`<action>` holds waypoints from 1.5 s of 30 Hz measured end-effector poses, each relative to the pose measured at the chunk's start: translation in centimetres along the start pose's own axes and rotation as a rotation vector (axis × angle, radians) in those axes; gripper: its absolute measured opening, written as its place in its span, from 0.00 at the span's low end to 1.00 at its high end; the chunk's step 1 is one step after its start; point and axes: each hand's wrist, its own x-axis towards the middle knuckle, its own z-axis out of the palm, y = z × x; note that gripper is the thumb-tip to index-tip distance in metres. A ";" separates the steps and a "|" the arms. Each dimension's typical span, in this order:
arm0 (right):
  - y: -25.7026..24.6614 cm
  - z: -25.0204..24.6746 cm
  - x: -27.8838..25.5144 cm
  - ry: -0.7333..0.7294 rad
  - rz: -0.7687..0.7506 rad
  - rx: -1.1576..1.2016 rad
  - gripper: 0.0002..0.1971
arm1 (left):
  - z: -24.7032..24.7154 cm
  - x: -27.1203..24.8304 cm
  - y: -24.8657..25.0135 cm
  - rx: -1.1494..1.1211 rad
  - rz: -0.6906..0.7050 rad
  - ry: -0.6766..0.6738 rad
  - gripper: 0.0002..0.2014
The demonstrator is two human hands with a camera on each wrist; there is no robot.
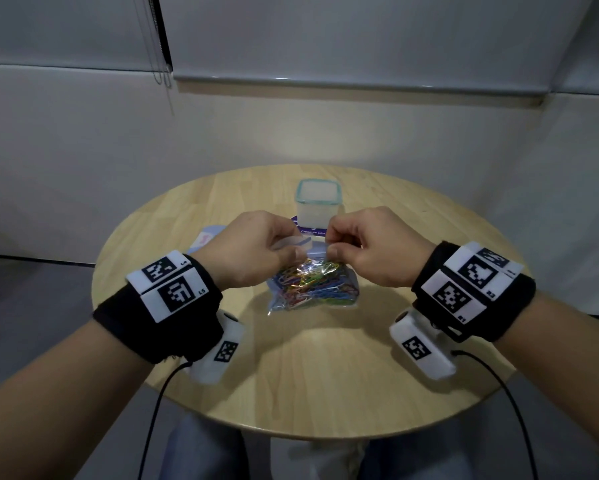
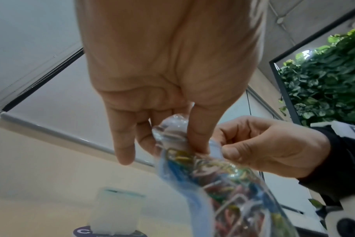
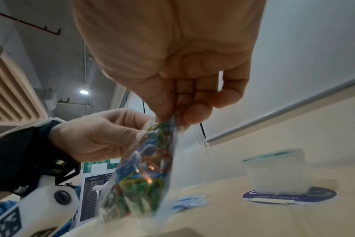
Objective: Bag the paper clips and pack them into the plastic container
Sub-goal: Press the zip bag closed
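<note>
**Sealing the filled bag: risks and view coverage**

Round wooden surface (image 1: 325,393); open plastic container (image 1: 319,202) at far centre. Bag (image 1: 312,285) of paper clips (image 1: 308,284) hangs nearer, its top pinched by left hand (image 1: 249,247) and right hand (image 1: 377,244). An unsealed mouth could spill clips if a pinch slips. Only the wrist views show the thumb-and-finger grips from below.

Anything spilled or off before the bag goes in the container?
Nothing stands out. The clips are all inside the bag, both hands pinch its top edge, and the container stands upright and open.
</note>
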 end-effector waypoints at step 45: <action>7.9 -0.4 2.8 -0.392 0.806 0.270 0.13 | -2.7 1.3 -6.0 0.231 -0.328 -0.212 0.20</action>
